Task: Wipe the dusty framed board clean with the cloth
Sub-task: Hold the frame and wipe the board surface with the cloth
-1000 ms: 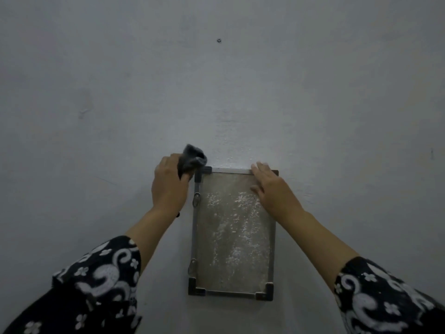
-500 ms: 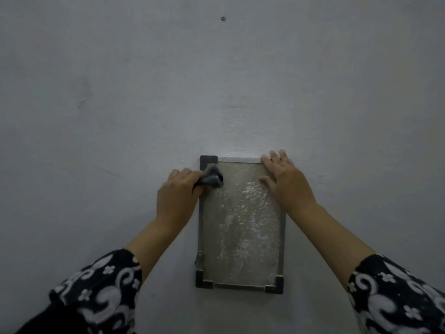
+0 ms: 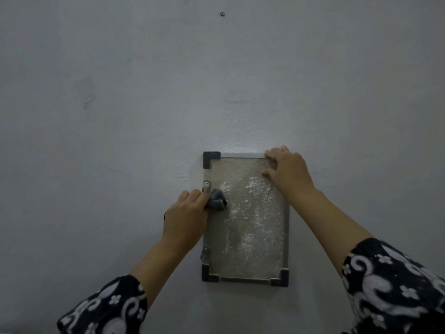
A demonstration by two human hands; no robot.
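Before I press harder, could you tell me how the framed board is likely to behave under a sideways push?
The framed board probably stays stiff: its edges look straight. It may slide, since the right hand lies flat on its top corner as if bracing it. The left hand pinches a bunched cloth, which looks soft.

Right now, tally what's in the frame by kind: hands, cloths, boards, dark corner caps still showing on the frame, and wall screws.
Hands: 2, left hand and right hand
Cloth: 1
Framed board: 1
Visible corner caps: 3
Wall screw: 1
Total: 8
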